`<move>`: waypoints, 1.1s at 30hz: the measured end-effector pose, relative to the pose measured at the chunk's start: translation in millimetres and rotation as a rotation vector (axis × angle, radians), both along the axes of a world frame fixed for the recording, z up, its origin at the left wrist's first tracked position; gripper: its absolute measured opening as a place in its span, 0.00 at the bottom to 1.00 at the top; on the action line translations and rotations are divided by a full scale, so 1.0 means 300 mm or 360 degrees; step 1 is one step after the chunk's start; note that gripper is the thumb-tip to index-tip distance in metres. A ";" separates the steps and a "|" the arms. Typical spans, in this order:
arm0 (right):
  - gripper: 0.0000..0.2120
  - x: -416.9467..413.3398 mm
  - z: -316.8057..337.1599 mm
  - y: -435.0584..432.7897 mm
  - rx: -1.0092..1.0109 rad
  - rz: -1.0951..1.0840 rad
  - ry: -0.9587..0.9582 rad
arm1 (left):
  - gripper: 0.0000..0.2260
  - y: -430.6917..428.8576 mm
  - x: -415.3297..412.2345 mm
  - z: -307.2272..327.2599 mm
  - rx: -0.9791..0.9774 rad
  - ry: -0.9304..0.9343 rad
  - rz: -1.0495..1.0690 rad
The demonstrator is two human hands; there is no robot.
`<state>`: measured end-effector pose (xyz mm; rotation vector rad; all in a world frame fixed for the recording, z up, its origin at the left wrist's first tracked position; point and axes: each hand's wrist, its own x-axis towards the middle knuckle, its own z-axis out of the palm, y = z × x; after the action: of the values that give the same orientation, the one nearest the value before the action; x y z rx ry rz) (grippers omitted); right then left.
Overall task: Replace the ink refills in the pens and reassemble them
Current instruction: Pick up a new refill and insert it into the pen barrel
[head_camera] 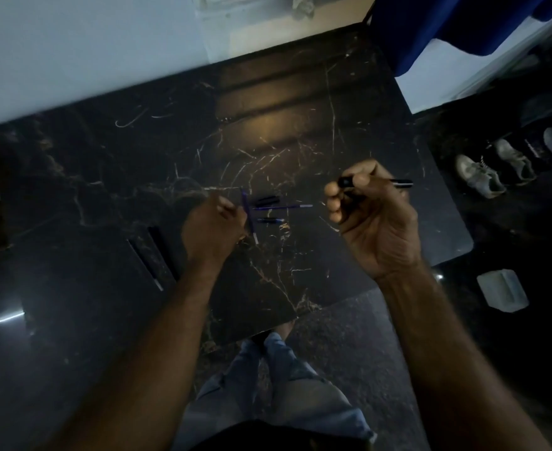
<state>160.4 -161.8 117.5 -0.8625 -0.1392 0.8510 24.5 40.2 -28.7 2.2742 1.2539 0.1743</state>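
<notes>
My right hand (370,213) is raised above the dark marble table (138,164) and is closed around a black pen barrel (401,182), whose ends stick out on both sides of the fist. My left hand (214,227) rests low on the table and pinches a thin blue ink refill (250,222) that points away from me. Between the hands lie another blue refill (284,207), a black pen cap (268,200) and a short dark pen piece (268,220).
Two more dark pens (157,252) lie on the table left of my left forearm. Shoes (483,174) and a pale plastic container (502,294) sit on the floor to the right. A blue cloth (447,30) hangs at the upper right. My legs (278,385) are below the table edge.
</notes>
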 end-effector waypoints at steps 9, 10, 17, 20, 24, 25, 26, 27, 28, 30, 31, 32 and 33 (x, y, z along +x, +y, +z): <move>0.07 -0.011 -0.003 0.019 0.0059 0.0050 -0.0021 | 0.16 -0.055 0.073 0.027 -0.0153 0.0351 -0.0009; 0.07 -0.010 -0.003 0.017 0.0057 0.0051 -0.0019 | 0.16 -0.048 0.081 0.032 -0.0176 0.0387 -0.0030; 0.06 -0.004 -0.012 -0.004 0.0065 0.0046 0.0011 | 0.16 -0.002 0.086 0.041 -0.0195 0.0591 -0.0108; 0.06 -0.004 -0.012 -0.004 0.0066 0.0045 0.0017 | 0.16 0.003 0.097 0.045 -0.0152 0.0654 -0.0130; 0.06 -0.009 -0.012 0.000 0.0070 0.0065 0.0020 | 0.16 0.009 0.105 0.050 -0.0102 0.0711 -0.0116; 0.06 -0.009 -0.013 0.000 0.0074 0.0070 0.0026 | 0.16 0.010 0.104 0.050 -0.0097 0.0710 -0.0109; 0.06 -0.009 -0.014 0.000 0.0079 0.0073 0.0029 | 0.15 0.012 0.102 0.049 -0.0095 0.0702 -0.0098; 0.06 -0.009 -0.015 -0.001 0.0083 0.0074 0.0031 | 0.15 0.013 0.100 0.048 -0.0093 0.0690 -0.0083; 0.06 -0.009 -0.017 -0.002 0.0085 0.0078 0.0031 | 0.14 0.014 0.099 0.048 -0.0092 0.0678 -0.0066; 0.06 -0.009 -0.021 -0.004 0.0091 0.0077 0.0033 | 0.14 0.016 0.102 0.048 -0.0097 0.0649 -0.0050; 0.07 -0.010 -0.023 -0.004 0.0096 0.0078 0.0035 | 0.14 0.019 0.106 0.047 -0.0105 0.0633 -0.0050; 0.07 -0.011 -0.023 -0.003 0.0102 0.0081 0.0033 | 0.15 0.020 0.109 0.046 -0.0114 0.0619 -0.0048; 0.07 -0.012 -0.023 -0.002 0.0108 0.0086 0.0027 | 0.15 0.018 0.111 0.045 -0.0124 0.0606 -0.0036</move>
<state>156.9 -162.5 110.5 -0.7909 -0.1760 0.8989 57.9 45.6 -15.3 2.3219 1.3897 -0.3258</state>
